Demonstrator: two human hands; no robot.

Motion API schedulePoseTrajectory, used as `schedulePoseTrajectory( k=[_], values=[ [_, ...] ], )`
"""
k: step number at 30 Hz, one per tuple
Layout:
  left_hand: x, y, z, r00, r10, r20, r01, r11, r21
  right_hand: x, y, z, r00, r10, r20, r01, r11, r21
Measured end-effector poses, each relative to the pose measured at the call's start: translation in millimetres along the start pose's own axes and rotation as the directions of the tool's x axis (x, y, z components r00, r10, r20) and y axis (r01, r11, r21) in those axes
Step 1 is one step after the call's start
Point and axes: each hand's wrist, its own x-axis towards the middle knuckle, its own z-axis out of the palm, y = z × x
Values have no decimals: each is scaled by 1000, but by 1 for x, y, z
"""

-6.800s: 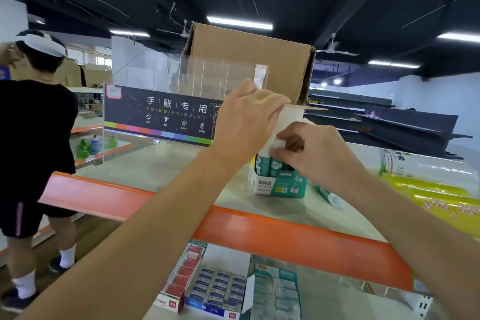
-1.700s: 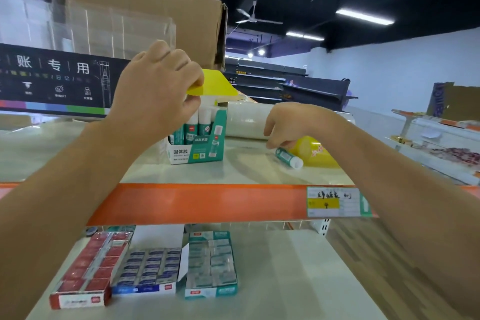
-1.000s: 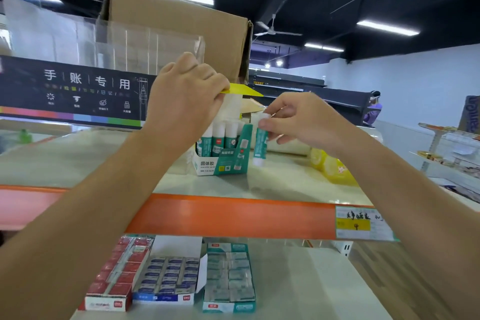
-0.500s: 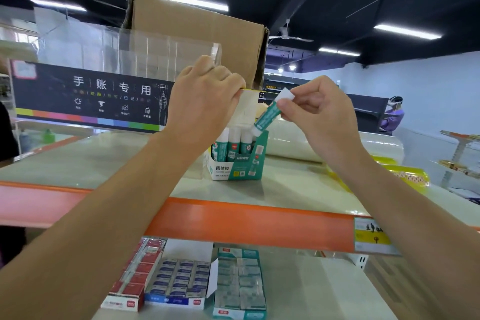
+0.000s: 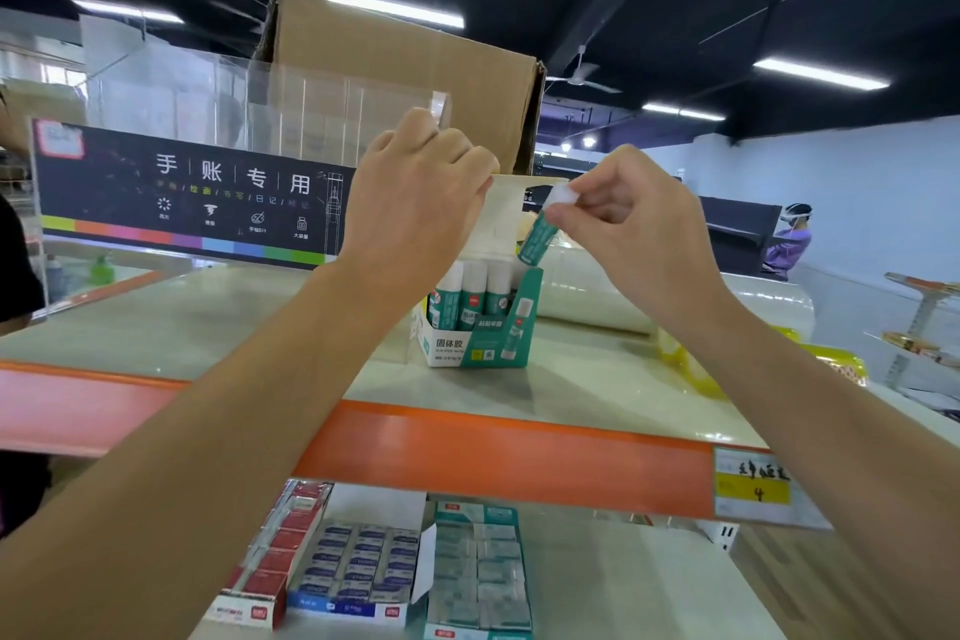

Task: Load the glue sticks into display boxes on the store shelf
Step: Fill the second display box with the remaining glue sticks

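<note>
1. The left hand (image 5: 421,203) is held up above the display box (image 5: 478,343). Its arm is stretched forward from the lower left.
2. Its fingers are curled, and the pale lid flap (image 5: 506,218) of the box is gripped and held up.
3. The right hand (image 5: 623,224) is raised just to the right of the flap. Its arm is stretched in from the lower right.
4. One glue stick (image 5: 537,239) is pinched by its white cap between the thumb and fingertips of the right hand.
5. The stick is tilted. Its green end is pointed down and to the left, just above the right side of the open box.
6. A row of glue sticks (image 5: 475,286) is stood upright inside the box, white caps up.
7. The box is set on the top shelf (image 5: 208,327), a little behind the orange strip (image 5: 493,447).
8. A brown carton (image 5: 405,83) and a clear plastic stand (image 5: 182,182) with a dark sign are seen behind the left hand.
9. A roll of clear film (image 5: 597,286) is laid just behind the box, on its right.
10. Small flat packs (image 5: 363,566) are lined up on the lower shelf.
</note>
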Motion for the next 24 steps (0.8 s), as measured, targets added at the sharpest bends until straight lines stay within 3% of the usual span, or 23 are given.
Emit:
schedulePoseTrajectory(
  k=[9, 16, 24],
  values=[
    [0, 0, 2, 1000, -18, 13, 17, 999, 49, -2, 6, -1, 999, 30, 37, -30, 1000, -9],
    [-1, -1, 1, 1000, -21, -1, 21, 999, 26, -1, 9, 13, 958, 109, 266, -45, 971, -236],
    [-2, 0, 1, 1000, 12, 5, -12, 999, 30, -2, 14, 12, 951, 91, 294, 5, 950, -311]
  ],
)
